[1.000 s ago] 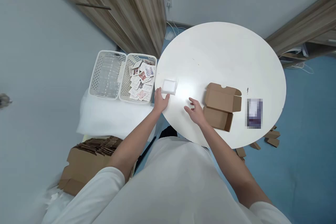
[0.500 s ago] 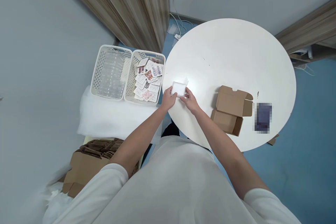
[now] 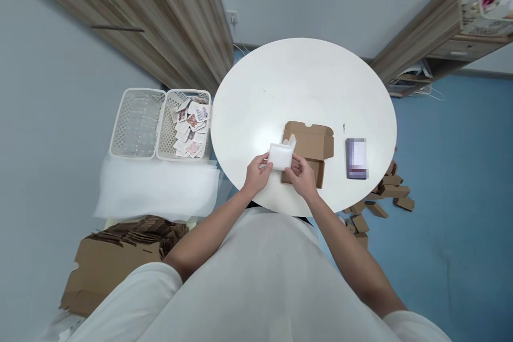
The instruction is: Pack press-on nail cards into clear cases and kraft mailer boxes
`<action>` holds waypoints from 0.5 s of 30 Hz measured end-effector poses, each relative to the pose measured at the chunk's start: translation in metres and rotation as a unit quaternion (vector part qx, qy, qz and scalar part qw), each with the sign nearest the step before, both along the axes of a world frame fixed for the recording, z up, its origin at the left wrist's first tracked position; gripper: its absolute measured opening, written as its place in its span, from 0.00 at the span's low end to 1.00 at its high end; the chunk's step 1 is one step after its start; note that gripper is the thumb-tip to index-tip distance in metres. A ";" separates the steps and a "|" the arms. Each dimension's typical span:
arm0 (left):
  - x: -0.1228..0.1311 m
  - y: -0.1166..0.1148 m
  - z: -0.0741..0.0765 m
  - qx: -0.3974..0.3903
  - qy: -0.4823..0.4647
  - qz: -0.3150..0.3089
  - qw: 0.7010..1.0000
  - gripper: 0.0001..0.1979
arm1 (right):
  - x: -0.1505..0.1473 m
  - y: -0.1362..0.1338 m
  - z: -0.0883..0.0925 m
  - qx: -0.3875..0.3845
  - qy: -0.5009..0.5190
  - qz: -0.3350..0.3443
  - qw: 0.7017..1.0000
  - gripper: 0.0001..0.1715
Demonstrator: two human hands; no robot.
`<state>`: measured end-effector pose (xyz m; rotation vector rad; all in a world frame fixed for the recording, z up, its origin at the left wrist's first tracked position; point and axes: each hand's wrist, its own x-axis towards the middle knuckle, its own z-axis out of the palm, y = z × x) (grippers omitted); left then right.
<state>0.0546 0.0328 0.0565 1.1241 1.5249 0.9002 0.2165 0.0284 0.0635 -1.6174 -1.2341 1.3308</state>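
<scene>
- I have both hands on one white wrapped packet (image 3: pixel 280 156): my left hand (image 3: pixel 256 173) pinches its left side, my right hand (image 3: pixel 303 176) its right, thumbs nearest my body.
- The packet is in front of me over the near part of the round white tabletop (image 3: pixel 296 75), overlapping the left side of the cardboard box (image 3: pixel 308 141) in my view; I can't tell how high it is held, or whether it touches the box.
- A loose tuft of wrapping sticks up at its upper right corner.
- The box lies with its lid folded back, the tray nearest me and partly hidden by my right hand.
- I judge the step in hand to be handling the wrapped packet, with the wrapping mostly closed around it.
- From here, I'd say the next move calls for an even two-sided grip, the loose tuft minded, and my right wrist kept off the box's wall.
- Right of the box, well clear of my hands, lies a blurred purple item (image 3: pixel 356 159).
</scene>
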 end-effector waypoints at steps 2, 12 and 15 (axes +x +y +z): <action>0.026 -0.006 -0.001 0.009 0.009 -0.052 0.999 0.22 | 0.029 -0.011 -0.002 0.000 -0.028 -0.018 0.999 0.31; 0.079 -0.027 -0.019 0.012 0.152 -0.192 0.970 0.30 | 0.081 -0.027 -0.023 -0.036 -0.083 0.112 0.990 0.32; 0.082 -0.030 -0.026 0.013 0.220 -0.207 0.953 0.27 | 0.080 -0.024 -0.025 -0.024 -0.115 0.148 0.982 0.33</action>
